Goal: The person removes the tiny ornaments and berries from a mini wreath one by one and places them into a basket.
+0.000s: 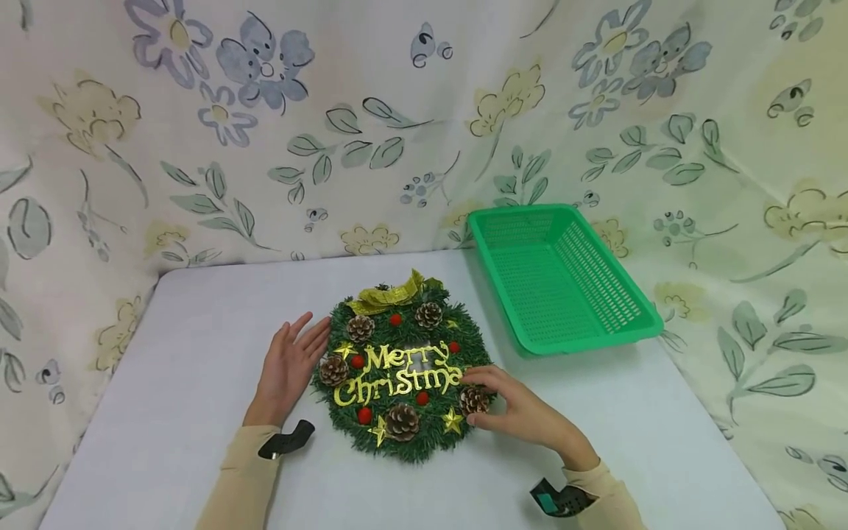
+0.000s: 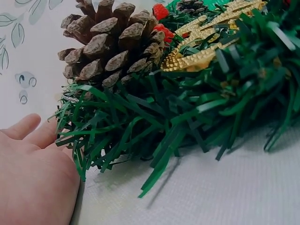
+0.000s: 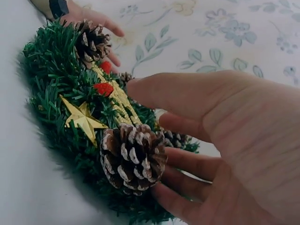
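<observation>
A green Christmas wreath (image 1: 424, 438) lies on the white table, with gold "Merry Christmas" lettering (image 1: 397, 375), pine cones (image 1: 402, 422), red berries, gold stars (image 1: 453, 421) and a gold ribbon bow (image 1: 387, 294) at its far side. My left hand (image 1: 288, 368) is beside the wreath's left edge, palm turned up, its straight fingers reaching the greenery; in the left wrist view the fingertips go out of sight behind it. Over the right edge, my right hand (image 1: 523, 412) has its thumb and fingers spread around a pine cone (image 3: 133, 159), the thumb standing off it in the right wrist view.
A green plastic basket (image 1: 523, 324) with slotted sides stands at the back right of the table, just beyond the wreath. Floral cloth (image 1: 371, 177) hangs behind the table and along its sides. Each wrist wears a black camera strap (image 1: 288, 440).
</observation>
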The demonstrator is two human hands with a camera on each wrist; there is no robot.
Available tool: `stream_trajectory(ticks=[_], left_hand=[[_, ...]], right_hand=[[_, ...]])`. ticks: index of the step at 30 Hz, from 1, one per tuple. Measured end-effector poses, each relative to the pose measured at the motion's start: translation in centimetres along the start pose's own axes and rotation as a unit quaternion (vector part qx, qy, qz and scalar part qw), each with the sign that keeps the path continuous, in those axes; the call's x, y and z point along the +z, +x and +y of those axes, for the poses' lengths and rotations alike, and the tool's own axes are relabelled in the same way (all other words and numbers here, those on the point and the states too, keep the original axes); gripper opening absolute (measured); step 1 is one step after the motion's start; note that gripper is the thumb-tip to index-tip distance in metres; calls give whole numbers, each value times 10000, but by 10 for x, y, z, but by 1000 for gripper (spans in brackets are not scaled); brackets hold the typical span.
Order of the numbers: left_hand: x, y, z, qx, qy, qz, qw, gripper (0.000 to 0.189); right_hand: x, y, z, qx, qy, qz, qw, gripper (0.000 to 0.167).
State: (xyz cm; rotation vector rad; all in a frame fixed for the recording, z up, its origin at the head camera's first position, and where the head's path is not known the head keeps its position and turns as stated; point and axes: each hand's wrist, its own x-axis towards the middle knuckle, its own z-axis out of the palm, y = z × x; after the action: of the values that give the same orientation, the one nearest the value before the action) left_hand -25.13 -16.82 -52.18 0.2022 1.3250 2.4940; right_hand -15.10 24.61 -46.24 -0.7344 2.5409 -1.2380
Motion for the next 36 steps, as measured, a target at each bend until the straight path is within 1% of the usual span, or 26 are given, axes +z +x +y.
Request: stream_trajectory(ticks=[5, 10, 13, 17, 24, 30, 36], left_hand=[[1, 1, 0, -7, 39, 38, 10000, 71], [2, 2, 1, -16, -70, -10, 10000, 70], [1, 2, 1, -24, -98, -5, 9999, 70], [1, 2, 1, -46, -28, 45, 10000, 71], [1, 1, 1, -108, -44, 38, 9999, 71], [1, 1, 1, -111, -70, 0, 9999, 71], [1, 0, 0, -65, 39, 13, 10000, 73]], right_hand=[[0, -1, 2, 163, -245, -85, 9995, 55], [-1, -2, 2, 206, -274, -101, 9994, 56], [-1, -2, 4, 144, -275, -108, 9995, 55], [1, -1, 7, 0, -353, -91, 9993, 54], [7, 0, 11, -145, -659, -109, 9977, 52], [7, 1, 11, -397, -840, -54, 9957, 48], [1, 3, 7, -285, -828, -67, 9961, 46]])
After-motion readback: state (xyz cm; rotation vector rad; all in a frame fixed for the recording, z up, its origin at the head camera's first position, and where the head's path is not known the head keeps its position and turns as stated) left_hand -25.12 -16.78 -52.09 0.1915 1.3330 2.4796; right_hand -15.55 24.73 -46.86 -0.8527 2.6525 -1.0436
